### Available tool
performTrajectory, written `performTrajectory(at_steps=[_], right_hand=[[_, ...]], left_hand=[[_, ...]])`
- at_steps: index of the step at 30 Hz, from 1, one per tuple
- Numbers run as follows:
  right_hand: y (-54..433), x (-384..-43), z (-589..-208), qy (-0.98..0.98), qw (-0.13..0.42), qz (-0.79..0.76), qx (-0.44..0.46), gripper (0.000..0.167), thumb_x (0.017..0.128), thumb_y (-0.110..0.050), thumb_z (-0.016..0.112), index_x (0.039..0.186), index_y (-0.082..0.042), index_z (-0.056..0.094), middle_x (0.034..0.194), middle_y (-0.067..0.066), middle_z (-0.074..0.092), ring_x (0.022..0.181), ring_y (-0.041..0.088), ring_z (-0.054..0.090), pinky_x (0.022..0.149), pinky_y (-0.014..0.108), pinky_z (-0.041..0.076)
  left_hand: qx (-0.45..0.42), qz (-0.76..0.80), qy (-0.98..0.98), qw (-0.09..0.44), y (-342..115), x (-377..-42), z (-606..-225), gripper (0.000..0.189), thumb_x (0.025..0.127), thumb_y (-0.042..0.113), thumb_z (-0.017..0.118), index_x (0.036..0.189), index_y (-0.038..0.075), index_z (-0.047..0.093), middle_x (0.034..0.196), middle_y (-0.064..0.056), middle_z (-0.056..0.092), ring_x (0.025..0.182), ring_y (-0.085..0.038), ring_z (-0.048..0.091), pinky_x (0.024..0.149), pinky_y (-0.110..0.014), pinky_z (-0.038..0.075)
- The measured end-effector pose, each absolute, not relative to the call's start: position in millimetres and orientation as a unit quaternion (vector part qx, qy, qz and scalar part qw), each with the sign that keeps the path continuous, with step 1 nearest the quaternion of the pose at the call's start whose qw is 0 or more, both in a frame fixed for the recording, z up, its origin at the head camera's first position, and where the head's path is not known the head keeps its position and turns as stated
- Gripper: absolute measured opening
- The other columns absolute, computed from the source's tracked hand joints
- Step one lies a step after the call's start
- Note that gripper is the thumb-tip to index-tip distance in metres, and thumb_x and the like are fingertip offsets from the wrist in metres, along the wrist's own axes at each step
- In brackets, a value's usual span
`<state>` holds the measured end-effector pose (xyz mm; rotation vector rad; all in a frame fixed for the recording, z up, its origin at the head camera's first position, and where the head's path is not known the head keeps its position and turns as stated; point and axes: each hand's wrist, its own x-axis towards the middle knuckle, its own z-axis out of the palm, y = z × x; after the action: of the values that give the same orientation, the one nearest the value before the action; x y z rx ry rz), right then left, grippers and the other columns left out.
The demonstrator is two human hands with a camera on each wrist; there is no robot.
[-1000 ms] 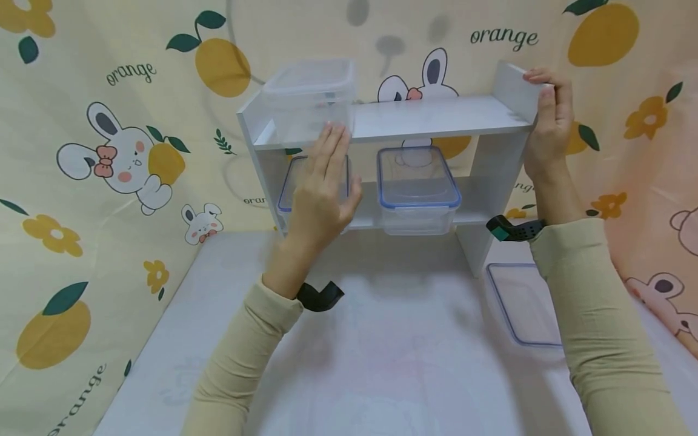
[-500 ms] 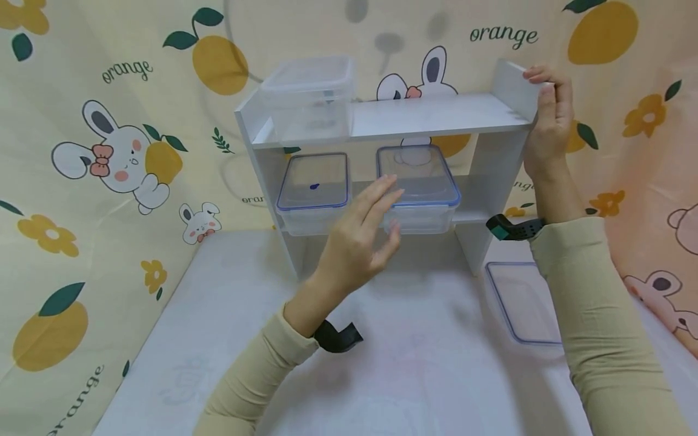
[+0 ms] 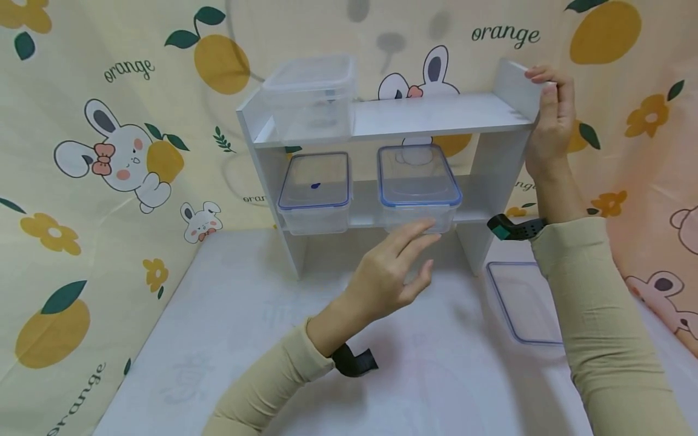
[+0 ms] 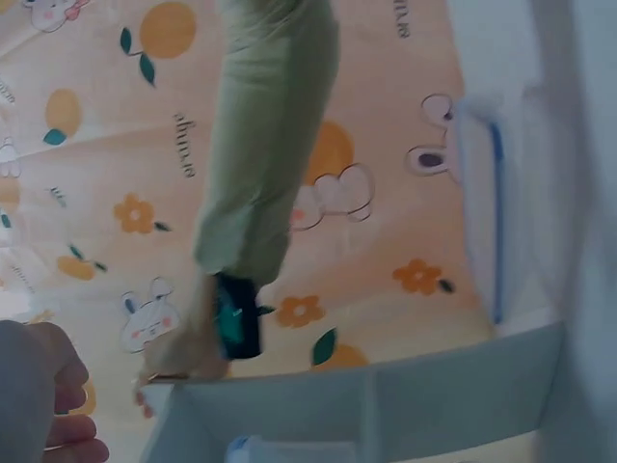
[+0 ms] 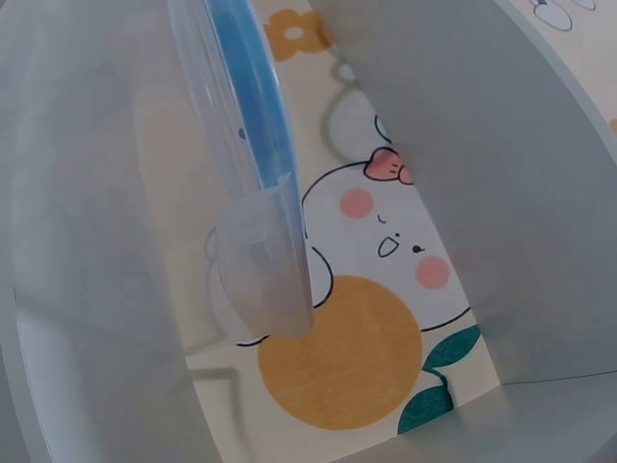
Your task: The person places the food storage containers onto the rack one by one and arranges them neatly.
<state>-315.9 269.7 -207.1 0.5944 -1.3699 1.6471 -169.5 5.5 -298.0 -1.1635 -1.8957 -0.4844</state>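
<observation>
In the head view a white two-tier shelf stands against the back. My right hand grips the top of its right side panel, fingers over the edge and thumb on the front. My left hand, fingers loosely extended and holding nothing, is in front of the lower tier. Its fingertips overlap the lower front of a clear, blue-rimmed food container. A second such container sits left of it on that tier. On the top tier, at the left end, is a clear container with a whitish lid.
Another blue-rimmed container lies on the white table, right of the shelf and partly hidden by the right sleeve. Cloth printed with oranges and rabbits covers the walls behind and at the sides.
My left hand has left the front of the top-left container and moved down and right, past the lower tier. My right hand and the containers have stayed in place.
</observation>
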Motion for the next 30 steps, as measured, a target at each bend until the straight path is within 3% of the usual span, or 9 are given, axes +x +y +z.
performTrajectory(at_steps=[14,17,26,30], right_hand=[[271,-317,-209,-0.550,0.443,0.667,0.239,0.022,0.099,-0.007,0.036,0.101,-0.013,0.057,0.115,0.004,0.060,0.128,0.021,0.044,0.118,0.027,0.020],[271,-318,-209,-0.551,0.439,0.666,0.245,0.022,0.099,-0.007,0.035,0.102,-0.013,0.056,0.116,0.003,0.059,0.127,0.019,0.044,0.118,0.027,0.020],[266,-308,-204,-0.553,0.424,0.675,0.244,0.024,0.099,-0.006,0.033,0.101,-0.013,0.056,0.114,0.001,0.058,0.127,0.018,0.043,0.118,0.026,0.019],[263,-300,-201,-0.549,0.409,0.689,0.239,0.024,0.099,-0.005,0.033,0.100,-0.012,0.056,0.112,-0.002,0.058,0.128,0.017,0.042,0.117,0.025,0.019]], left_hand=[[-0.487,-0.180,-0.778,0.354,23,-162,-346,0.030,0.087,0.018,0.063,0.115,0.007,0.065,0.122,-0.007,0.065,0.116,-0.016,0.063,0.091,-0.012,0.052],[-0.479,-0.204,-0.790,0.323,27,-158,-356,0.030,0.087,0.017,0.064,0.116,0.008,0.064,0.120,-0.005,0.066,0.114,-0.014,0.063,0.094,-0.013,0.051],[-0.456,-0.328,-0.807,0.184,39,-154,-385,0.028,0.090,0.011,0.060,0.118,0.007,0.062,0.118,-0.004,0.067,0.113,-0.015,0.063,0.100,-0.017,0.049],[-0.436,-0.429,-0.787,0.082,46,-155,-395,0.026,0.092,0.005,0.057,0.116,0.000,0.062,0.115,-0.011,0.069,0.109,-0.019,0.065,0.098,-0.017,0.051]])
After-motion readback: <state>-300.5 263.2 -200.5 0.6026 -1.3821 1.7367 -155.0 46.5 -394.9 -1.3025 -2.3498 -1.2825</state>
